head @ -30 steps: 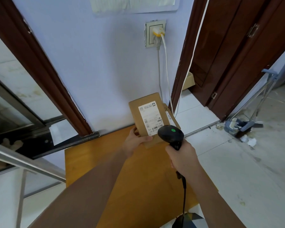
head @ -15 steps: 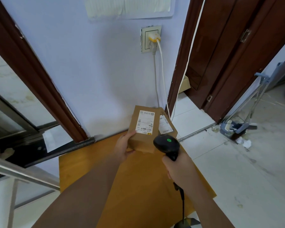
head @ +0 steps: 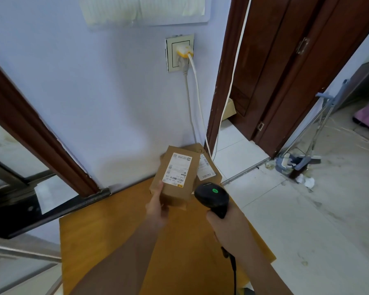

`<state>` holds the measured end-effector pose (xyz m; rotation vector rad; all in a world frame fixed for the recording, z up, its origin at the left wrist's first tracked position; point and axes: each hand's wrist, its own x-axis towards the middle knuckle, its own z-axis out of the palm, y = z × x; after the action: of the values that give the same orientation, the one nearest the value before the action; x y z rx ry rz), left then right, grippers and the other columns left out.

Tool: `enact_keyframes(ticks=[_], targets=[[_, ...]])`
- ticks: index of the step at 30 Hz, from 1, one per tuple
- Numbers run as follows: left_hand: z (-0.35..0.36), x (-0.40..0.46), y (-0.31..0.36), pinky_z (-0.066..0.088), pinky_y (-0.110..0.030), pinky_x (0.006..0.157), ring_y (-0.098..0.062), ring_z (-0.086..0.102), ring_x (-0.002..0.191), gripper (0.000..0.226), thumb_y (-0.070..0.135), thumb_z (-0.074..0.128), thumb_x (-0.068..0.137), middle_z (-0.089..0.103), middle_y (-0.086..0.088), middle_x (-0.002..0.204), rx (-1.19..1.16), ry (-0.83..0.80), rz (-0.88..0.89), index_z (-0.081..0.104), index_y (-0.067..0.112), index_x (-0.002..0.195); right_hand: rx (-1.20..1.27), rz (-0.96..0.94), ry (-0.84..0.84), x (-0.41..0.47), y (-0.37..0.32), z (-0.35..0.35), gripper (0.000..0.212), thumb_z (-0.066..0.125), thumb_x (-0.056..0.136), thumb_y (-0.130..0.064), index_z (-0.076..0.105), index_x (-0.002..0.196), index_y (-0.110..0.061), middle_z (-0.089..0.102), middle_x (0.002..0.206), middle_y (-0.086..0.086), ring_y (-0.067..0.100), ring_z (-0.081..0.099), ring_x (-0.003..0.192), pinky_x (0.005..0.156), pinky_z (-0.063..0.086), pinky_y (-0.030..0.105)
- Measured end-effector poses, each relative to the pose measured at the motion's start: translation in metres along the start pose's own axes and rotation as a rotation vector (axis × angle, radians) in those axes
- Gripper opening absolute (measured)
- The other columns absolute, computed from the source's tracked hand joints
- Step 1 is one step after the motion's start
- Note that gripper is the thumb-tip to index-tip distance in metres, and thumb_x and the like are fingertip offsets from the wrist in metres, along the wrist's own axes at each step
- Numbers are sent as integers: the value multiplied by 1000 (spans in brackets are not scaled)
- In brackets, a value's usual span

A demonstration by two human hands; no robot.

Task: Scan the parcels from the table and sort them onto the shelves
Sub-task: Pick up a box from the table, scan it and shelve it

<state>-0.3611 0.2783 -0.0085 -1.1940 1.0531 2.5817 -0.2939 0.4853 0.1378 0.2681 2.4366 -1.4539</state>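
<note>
A brown parcel (head: 176, 177) is held up by the left hand (head: 158, 207) above the far end of the wooden table (head: 107, 235); the thumb is pressed on its top face and the other fingers are curled under it, so the parcel is gripped; a white label (head: 177, 169) with a bar code is stuck on the top face, and the label is turned up toward the camera. A second parcel (head: 207, 169) is seen just behind and to the right of the first one, at the far right corner of the table, close to the wall; a white label is stuck on it too; whether the two parcels touch cannot be told. A black scanner (head: 212, 198) is gripped by the right hand (head: 228, 228), with the fingers wrapped round its handle; a green light (head: 215, 190) is lit on its head; the head is held just to the right of the near end of the first parcel; a black cable (head: 232, 269) is hung down from the handle toward the near edge. A wall socket (head: 179, 53) with a yellow and white plug (head: 184, 52) is seen on the far wall above the parcels; two pale cords are run down from it. A dark wooden door (head: 285, 71) is seen on the right; a mop (head: 300, 158) is leaned on the floor far to the right.
</note>
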Motion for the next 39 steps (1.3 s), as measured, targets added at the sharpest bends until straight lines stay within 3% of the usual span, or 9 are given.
enact_keyframes(ticks=[5,11,17,20,23,26,32,36,39], targets=[[8,-9,-1,49,-56,112,-34,62,123,81,36,91,66,66,-13,130,43,-17,-14,53,13,134,-31,-47,25,9,-3,2,26,68,85,-12,49,68,-18,43,45,-9,1,44,42,44,36,10],[10,4,23,52,-51,108,-33,67,116,52,53,80,85,75,-12,119,157,26,44,70,14,120,-43,-32,-28,16,-3,2,19,67,86,-16,53,73,-16,45,52,-6,8,45,51,52,42,19],[9,24,38,57,-46,100,-30,69,119,99,59,90,66,69,-13,134,11,15,59,56,9,144,-40,-22,-35,22,-2,2,16,66,85,-18,54,75,-20,47,52,-6,7,46,52,54,44,22],[9,14,26,53,-41,97,-27,68,118,84,59,80,74,69,-13,133,5,13,90,62,12,140,-5,-17,-63,24,-4,2,12,64,86,-19,55,79,-22,47,51,-7,7,47,51,54,44,21],[10,4,7,30,-44,123,-26,52,136,82,64,66,86,59,-7,147,85,-45,30,51,18,152,-3,-17,-51,26,-4,4,13,65,86,-20,55,78,-22,47,54,-6,7,46,53,56,43,22],[16,1,-5,19,-43,126,-28,42,144,72,54,60,97,53,-7,144,73,-79,-18,40,20,158,-8,-16,-40,28,-4,5,17,65,86,-20,52,75,-22,44,53,-6,6,42,52,54,40,20],[21,10,-4,53,-42,106,-31,63,126,137,39,108,34,64,-11,140,43,-55,-34,43,16,152,-37,-17,-21,29,-2,8,18,66,86,-20,53,74,-21,43,54,-6,5,42,51,51,38,17],[24,10,7,62,-38,82,-34,63,123,111,28,98,60,60,-15,140,-4,-18,6,40,16,153,-37,-24,-30,28,-4,8,21,66,86,-19,52,71,-18,42,53,-5,7,40,50,49,36,17],[19,14,15,59,-48,92,-36,61,122,89,32,90,75,59,-13,137,20,-13,19,42,20,149,-30,-31,-31,28,-6,7,21,67,85,-17,52,70,-14,42,53,-5,8,41,51,51,37,22]])
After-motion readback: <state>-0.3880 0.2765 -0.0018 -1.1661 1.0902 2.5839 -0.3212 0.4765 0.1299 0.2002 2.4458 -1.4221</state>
